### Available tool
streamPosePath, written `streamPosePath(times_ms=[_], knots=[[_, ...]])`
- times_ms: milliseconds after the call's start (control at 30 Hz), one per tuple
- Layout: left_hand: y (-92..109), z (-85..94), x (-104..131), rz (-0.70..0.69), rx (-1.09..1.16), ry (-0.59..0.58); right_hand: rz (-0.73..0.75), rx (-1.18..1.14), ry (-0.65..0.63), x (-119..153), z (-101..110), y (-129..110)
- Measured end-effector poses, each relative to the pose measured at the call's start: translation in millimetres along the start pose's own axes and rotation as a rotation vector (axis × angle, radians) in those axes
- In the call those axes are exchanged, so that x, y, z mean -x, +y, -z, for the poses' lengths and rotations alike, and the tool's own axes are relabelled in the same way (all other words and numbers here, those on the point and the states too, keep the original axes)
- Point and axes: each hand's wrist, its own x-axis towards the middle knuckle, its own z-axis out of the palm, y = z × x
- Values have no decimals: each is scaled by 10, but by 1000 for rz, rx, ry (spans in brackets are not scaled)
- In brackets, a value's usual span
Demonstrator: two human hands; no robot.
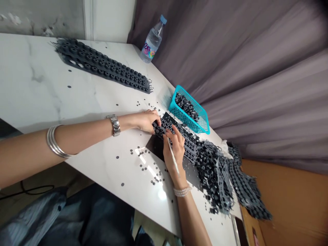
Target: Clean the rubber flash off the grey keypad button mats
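Observation:
My left hand [148,121] grips the near-left end of a dark grey moulded rubber sheet [190,147] with rows of raised rings. My right hand [174,147] holds a thin whitish stick-like tool [173,158] between its fingers, its tip hidden by the hand. The right fingertips rest on the ringed sheet, close to my left fingers. Under the sheet lies a black mat [156,146]. Small dark discs [143,167] are scattered over the table around both hands.
A turquoise basket [205,124] holds many small black parts. Right of my hands is a heap of loose rubber parts and strips [212,171]. More ringed sheets [102,65] are stacked at the back left. A water bottle [152,41] stands by the curtain [230,51].

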Motion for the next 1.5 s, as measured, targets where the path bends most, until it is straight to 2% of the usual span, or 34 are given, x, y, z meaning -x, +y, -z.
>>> streamPosePath(times_ms=[100,200,467,767,867,967,1033,1100,1233,1500], knots=[[14,33,20,5,2,-18,132,-16,-58,-7,17,-12],[30,32,32,7,-3,-13,204,-10,-83,-16,30,-25],[16,-54,4,13,-20,12,304,72,-153,-53,34,-30],[50,-52,-6,49,-33,6,378,121,-237,-71,55,-90],[80,-43,-5,70,-32,-3,358,149,-188,-65,71,-78],[110,-24,8,85,-33,-13,204,214,11,-55,85,1],[126,-13,19,89,-36,-19,100,214,83,-44,84,58],[134,-5,26,87,-39,-21,80,144,49,-31,73,82],[128,-2,19,81,-42,-22,149,-7,-58,-16,49,27],[119,-20,1,87,-41,-23,240,23,-127,-41,48,-14]])
